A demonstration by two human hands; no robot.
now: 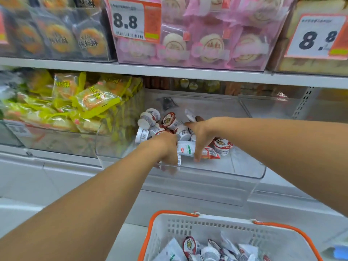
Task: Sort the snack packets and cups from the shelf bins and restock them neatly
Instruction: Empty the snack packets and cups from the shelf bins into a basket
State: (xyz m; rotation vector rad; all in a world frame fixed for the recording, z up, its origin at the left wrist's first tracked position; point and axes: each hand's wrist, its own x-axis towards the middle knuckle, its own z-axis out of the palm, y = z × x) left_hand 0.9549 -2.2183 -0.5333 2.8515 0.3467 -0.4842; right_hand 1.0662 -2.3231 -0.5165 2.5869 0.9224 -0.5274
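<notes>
Hands in a clear shelf bin [244,178] of small snack cups [169,120].
The left hand [166,147] and right hand [202,134] lie close together in the bin; the right curls round a white packet [185,148], and a small white item sits in the left hand's curled fingers. A white basket [226,228] with orange rim below holds more cups and packets. The neighbouring bin [62,140] holds yellow-wrapped cakes [90,102].
</notes>
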